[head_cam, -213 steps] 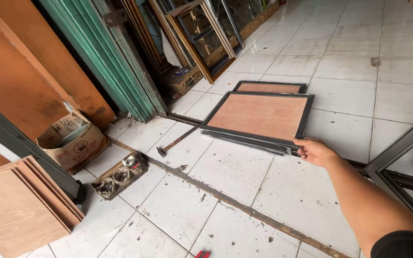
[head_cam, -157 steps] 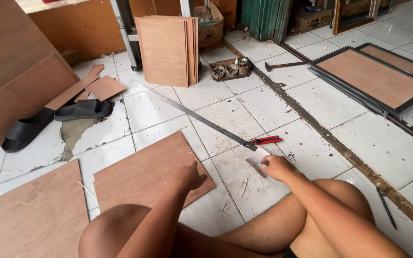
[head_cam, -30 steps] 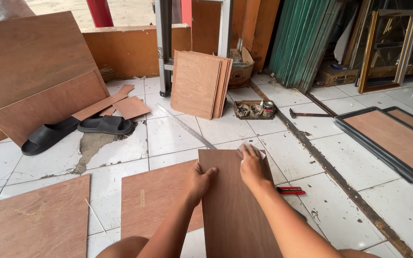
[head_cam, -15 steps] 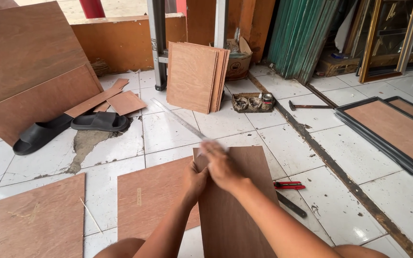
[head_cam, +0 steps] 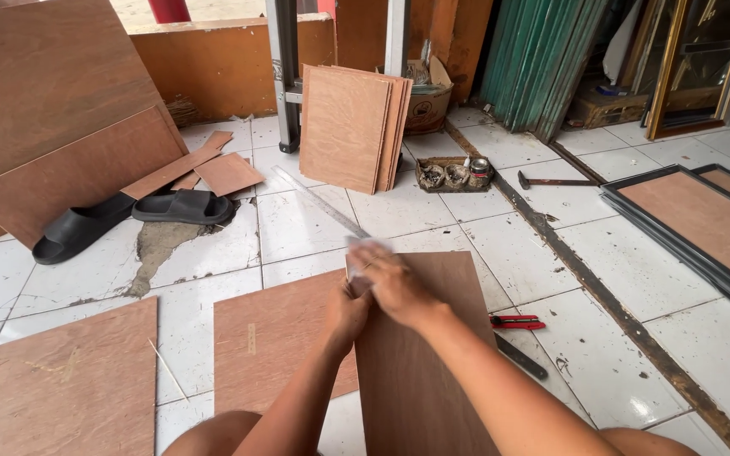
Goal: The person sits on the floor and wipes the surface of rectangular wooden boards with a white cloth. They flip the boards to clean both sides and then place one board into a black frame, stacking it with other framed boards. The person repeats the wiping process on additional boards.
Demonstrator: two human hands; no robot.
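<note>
The person is sitting on the white tiled floor (head_cam: 213, 253) and is holding a dark brown plywood panel (head_cam: 433, 371) that is lying lengthwise in front of them, its far end pointing away and its near end running down between the knees. The right hand (head_cam: 399, 283) is reaching across the panel's far left corner, fingers curled over something pale and blurred, which cannot be made out. The left hand (head_cam: 348, 312) is gripping the panel's left edge just below the right hand, the two hands touching. Under the panel's left side a lighter plywood sheet (head_cam: 280, 338) is lying flat on the tiles. A long metal ruler (head_cam: 318, 203) is stretching away from the hands toward a stack of plywood boards (head_cam: 352, 127) that is leaning upright. A red utility knife (head_cam: 517, 322) is lying just right of the panel, and a hammer (head_cam: 555, 181) is resting farther off. Black sandals (head_cam: 128, 219) are lying to the left.
</note>
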